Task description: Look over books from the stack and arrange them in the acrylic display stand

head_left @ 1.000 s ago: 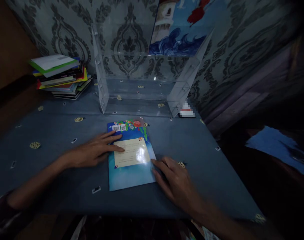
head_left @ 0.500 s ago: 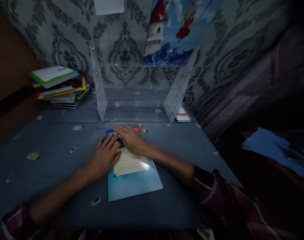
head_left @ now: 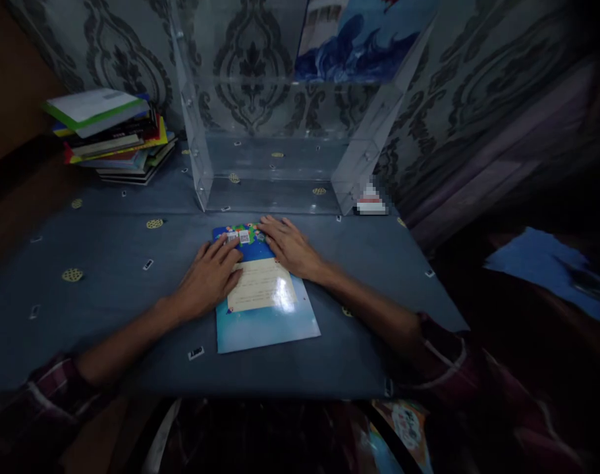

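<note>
A thin blue book [head_left: 265,332] with a cream text panel lies flat on the table, its upper edge dark blue with coloured pictures and white code labels. My left hand [head_left: 209,273] rests on the book's left side, fingers stretched out toward the labels. At the upper right corner, my right hand [head_left: 292,247] lies over the book's edge with its fingers extended. Neither hand grips anything. Parts of the cover under both hands are hidden.
A clear acrylic rack [head_left: 274,197] stands behind the book, against the patterned wall. At the back left is a stack of books [head_left: 116,141]. A blurred white item [head_left: 371,201] sits by the rack's right foot. Blue material [head_left: 537,270] lies beyond the table's right edge.
My right hand has slid right, away from my left hand, uncovering the labels and pictures along the book's top. The left hand stays on the left side. The view has tilted downward.
</note>
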{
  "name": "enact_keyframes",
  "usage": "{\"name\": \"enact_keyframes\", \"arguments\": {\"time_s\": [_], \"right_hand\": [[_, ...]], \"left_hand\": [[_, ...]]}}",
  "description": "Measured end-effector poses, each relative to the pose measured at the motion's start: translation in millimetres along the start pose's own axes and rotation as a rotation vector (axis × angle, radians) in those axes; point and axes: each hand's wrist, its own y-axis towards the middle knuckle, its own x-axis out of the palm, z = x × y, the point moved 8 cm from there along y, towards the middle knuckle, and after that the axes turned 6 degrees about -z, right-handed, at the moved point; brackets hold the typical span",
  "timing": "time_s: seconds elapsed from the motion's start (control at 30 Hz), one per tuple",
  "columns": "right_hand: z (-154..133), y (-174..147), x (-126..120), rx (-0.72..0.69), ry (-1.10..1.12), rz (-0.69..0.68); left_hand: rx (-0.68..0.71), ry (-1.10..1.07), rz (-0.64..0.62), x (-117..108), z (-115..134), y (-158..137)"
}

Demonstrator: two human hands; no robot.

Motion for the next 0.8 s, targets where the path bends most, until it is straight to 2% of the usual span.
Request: {"name": "enact_keyframes", "arguments": {"time_s": [0.2,0.53,0.63,0.73,0.8], "right_hand": [[-15,-23,-1,0.054,-0.088,-0.001],[-73,-98,5,-0.113,-0.193,-0.032],[-114,-106,13,-0.254,-0.192,-0.057],[-155,-115,30,-0.448,-0.128,-0.165],[-166,-121,34,-0.474,-0.096,-0.201]], "left_hand": [[-0.006,0.005,-0.003,1,-1,1],[-0.019,-0.041,-0.016,0,-1,1],[-0.018,-0.026,-0.012,0,-1,0],[-0.016,-0.021,0.003,1,-3,0],[-0.011,-0.024,0.016,0,-4,0]]}}
